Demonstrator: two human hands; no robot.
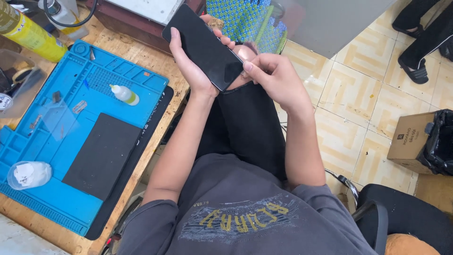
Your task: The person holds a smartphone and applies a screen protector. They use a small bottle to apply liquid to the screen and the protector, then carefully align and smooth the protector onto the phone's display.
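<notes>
The black phone (204, 46) is sitting in the upper centre of the frame, screen up and tilted diagonally, above the person's knees. The left hand (191, 66) is gripping it from beneath, thumb lying along one long edge and fingertips curling over the opposite edge. The right hand (276, 78) is pressing its thumb and bunched fingers against the phone's lower corner. At the left of the frame, a wooden workbench (141, 54) is carrying a blue work mat (52, 137), which is overlapping a dark pad (101, 156). A small white dropper bottle (125, 94) is lying on the mat, and a yellow spray can (28, 33) is lying in the upper left corner. At the right, a beige tiled floor (351, 99) is showing, with a cardboard box (408, 141) holding a black bag at the right edge.
</notes>
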